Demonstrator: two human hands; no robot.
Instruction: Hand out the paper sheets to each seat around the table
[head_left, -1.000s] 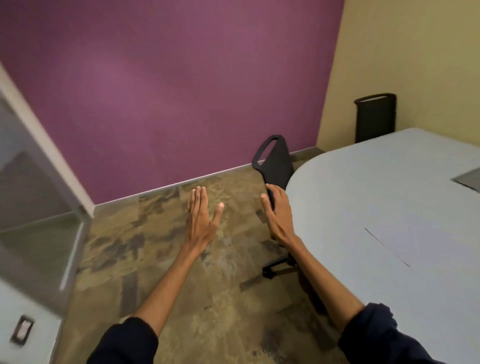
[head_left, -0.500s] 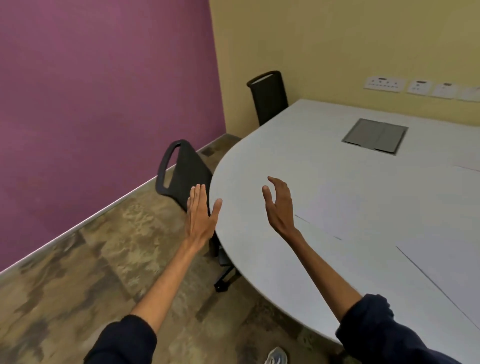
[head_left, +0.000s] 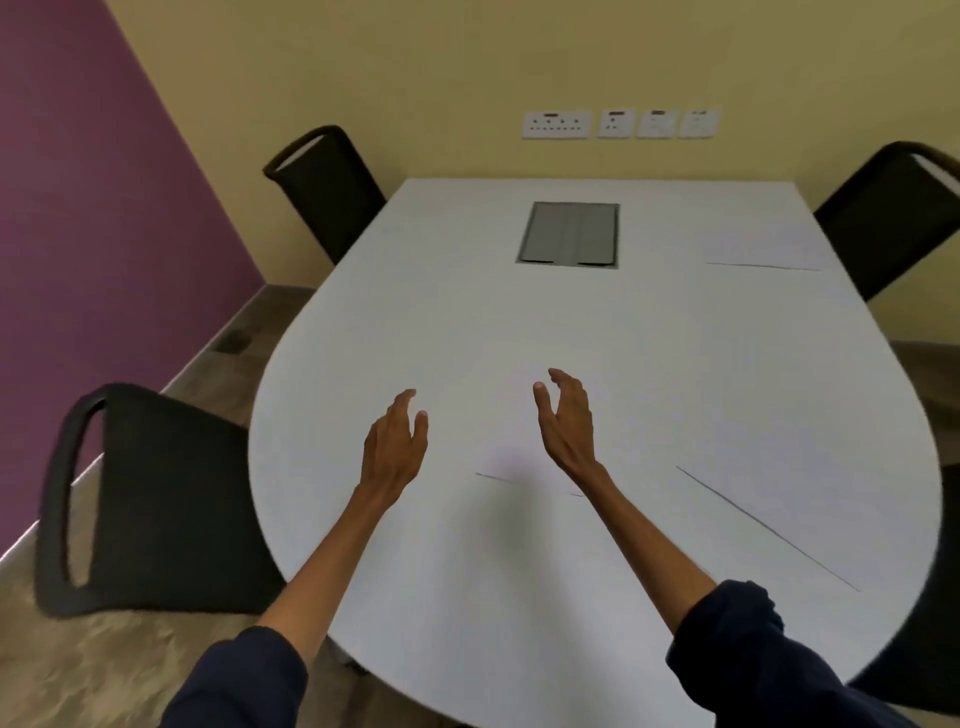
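Paper sheets lie flat on the white table (head_left: 415, 322), white on white, so they show mainly by their thin dark edges. One sheet (head_left: 524, 441) lies near the middle of the near half, its near edge a short dark line just below and between the two hands. A second sheet (head_left: 810, 467) lies to the right of it, set at an angle, with a long slanted edge running toward the near right rim. A third sheet (head_left: 763, 244) lies at the far right, just in front of the far right chair (head_left: 883, 208). How many sheets make up each of these I cannot tell.

The left hand (head_left: 395, 447) hovers over the table left of the middle sheet, fingers loosely curled and spread, holding nothing. The right hand (head_left: 566, 415) hovers above the middle sheet, palm turned inward toward the left hand, fingers relaxed and apart, also empty. Whether either hand touches the tabletop is not clear. Both forearms are bare, with dark blue sleeves (head_left: 727, 639) pushed up at the near edge of the view.

A grey rectangular hatch (head_left: 569, 234) is set into the tabletop toward the far end. A black chair (head_left: 327, 187) stands at the far left corner of the table, and another black chair (head_left: 156, 499) stands at the near left, turned partly away from the table. White wall sockets (head_left: 618, 123) sit in a row on the yellow far wall, and a purple wall fills the left side
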